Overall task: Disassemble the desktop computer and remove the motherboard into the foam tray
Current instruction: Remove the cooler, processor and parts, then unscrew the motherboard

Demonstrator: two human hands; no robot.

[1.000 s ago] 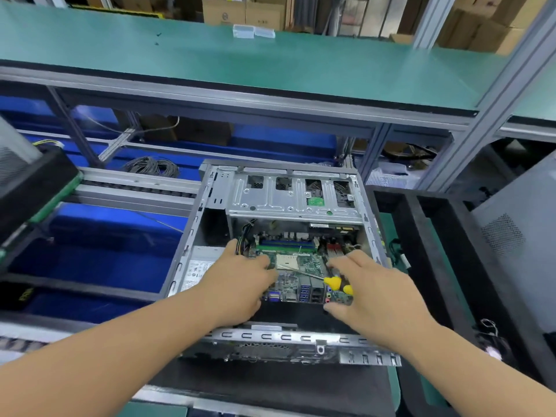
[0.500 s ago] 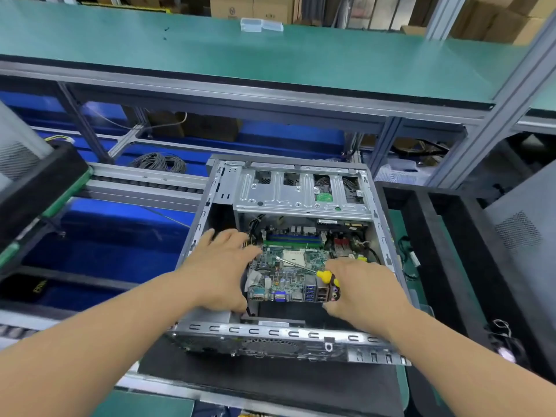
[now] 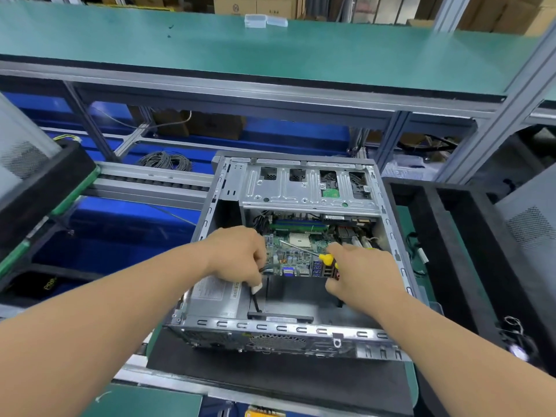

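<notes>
Both hands in the open computer case (image 3: pixel 388 212): drive cage (image 3: pixel 307 188) overhangs the far end of the green motherboard (image 3: pixel 296 255), black foam tray (image 3: pixel 451 251) right, my left hand (image 3: pixel 237 257) fingers curled pinching a white-plug cable (image 3: pixel 255 291), right hand (image 3: pixel 361 273) gripping a yellow screwdriver (image 3: pixel 326 259), labels unreadable.
</notes>
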